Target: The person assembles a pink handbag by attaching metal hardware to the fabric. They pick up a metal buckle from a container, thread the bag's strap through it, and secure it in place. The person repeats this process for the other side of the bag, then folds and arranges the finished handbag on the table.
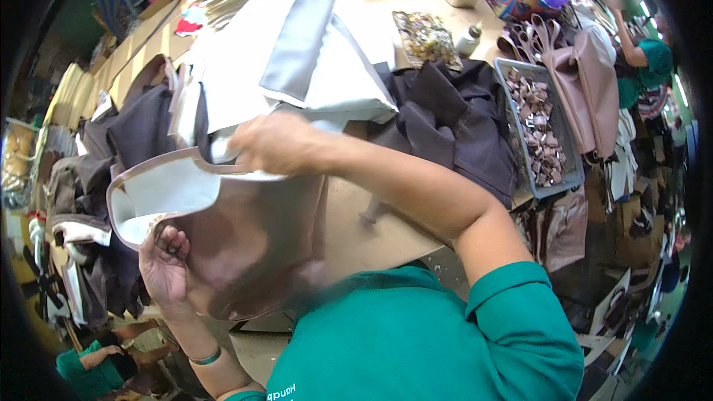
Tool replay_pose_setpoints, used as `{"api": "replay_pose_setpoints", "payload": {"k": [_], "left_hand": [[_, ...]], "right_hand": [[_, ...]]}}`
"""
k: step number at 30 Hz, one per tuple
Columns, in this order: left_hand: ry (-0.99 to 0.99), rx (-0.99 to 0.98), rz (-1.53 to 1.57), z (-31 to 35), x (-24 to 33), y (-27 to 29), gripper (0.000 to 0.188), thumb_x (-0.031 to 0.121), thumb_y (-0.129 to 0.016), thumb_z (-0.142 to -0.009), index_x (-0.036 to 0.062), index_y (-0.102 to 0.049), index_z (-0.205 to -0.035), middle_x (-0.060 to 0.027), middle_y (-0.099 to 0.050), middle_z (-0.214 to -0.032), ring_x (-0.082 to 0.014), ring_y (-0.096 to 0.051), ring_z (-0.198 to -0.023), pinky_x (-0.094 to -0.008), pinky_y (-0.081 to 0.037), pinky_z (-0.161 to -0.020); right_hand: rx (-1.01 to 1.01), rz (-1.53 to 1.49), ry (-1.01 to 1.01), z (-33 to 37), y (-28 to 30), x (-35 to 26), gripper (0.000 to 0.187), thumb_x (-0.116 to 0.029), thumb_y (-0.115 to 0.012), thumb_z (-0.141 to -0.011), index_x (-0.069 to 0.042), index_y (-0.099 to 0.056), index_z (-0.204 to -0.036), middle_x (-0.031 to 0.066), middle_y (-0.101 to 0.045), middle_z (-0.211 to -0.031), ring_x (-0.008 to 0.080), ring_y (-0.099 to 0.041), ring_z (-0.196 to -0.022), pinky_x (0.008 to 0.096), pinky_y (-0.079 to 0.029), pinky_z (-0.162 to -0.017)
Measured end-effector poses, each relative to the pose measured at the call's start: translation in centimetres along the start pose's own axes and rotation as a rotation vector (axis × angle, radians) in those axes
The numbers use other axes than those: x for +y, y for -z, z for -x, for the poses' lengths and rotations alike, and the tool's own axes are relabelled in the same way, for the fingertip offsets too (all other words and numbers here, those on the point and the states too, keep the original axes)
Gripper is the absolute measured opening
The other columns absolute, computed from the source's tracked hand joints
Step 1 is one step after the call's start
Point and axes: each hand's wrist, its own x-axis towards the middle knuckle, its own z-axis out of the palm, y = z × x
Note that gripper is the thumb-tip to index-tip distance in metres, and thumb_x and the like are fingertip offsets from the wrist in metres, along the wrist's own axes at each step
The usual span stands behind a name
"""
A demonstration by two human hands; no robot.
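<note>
A shiny mauve-brown bag (260, 245) with a pale lining lies before me, its mouth facing left. At the near rim of that mouth, my left hand (165, 261) is closed with curled fingers on the edge. My right hand (275, 145) reaches across to the bag's far rim; it is blurred, its fingers bent together at the edge. What its fingertips hold is partly hidden. Just beyond this hand lie large white sheets with a grey panel (301, 41).
Dark fabric pieces (453, 119) lie right of the white sheets, beside a grey basket (505, 130) of small mauve pieces. More mauve bags (583, 89) sit farther right. Dark cloth (85, 200) is heaped at left. A white bottle (469, 41) stands at the back. Other people work around.
</note>
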Motion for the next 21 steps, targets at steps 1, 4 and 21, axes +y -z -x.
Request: {"api": "replay_pose_setpoints", "payload": {"k": [1, 4, 21], "left_hand": [[0.003, -0.025, -0.048, -0.8, -0.5, -0.4, 0.029, 0.027, -0.046, -0.088, 0.0008, -0.054, -0.098, -0.0118, -0.062, -0.084, -0.0230, -0.059, -0.077, -0.0342, -0.049, -0.073], [0.013, -0.096, -0.184, -3.4, -2.2, -1.4, 0.036, 0.037, -0.044, -0.089, 0.0044, -0.054, -0.099, -0.0127, -0.062, -0.087, -0.0229, -0.060, -0.080, -0.0330, -0.048, -0.074], [-0.150, -0.073, -0.389, -4.3, -3.8, -4.3, 0.047, 0.045, -0.033, -0.091, 0.0033, -0.052, -0.100, -0.0133, -0.062, -0.084, -0.0219, -0.059, -0.077, -0.0338, -0.044, -0.076]], "right_hand": [[0.271, -0.081, -0.011, 1.7, -0.2, 2.6, 0.021, -0.014, -0.055, -0.077, -0.001, -0.059, -0.094, 0.0144, -0.061, -0.094, 0.0265, -0.059, -0.088, 0.0355, -0.047, -0.075], [0.707, -0.167, -0.239, 9.2, 1.3, 7.5, 0.018, -0.007, -0.055, -0.077, -0.001, -0.060, -0.093, 0.0135, -0.061, -0.093, 0.0254, -0.059, -0.086, 0.0332, -0.047, -0.077], [0.236, 0.465, -1.196, 39.5, 9.2, 21.6, 0.030, -0.011, -0.056, -0.071, -0.008, -0.059, -0.101, 0.0152, -0.058, -0.098, 0.0302, -0.054, -0.097, 0.0378, -0.041, -0.085]]}}
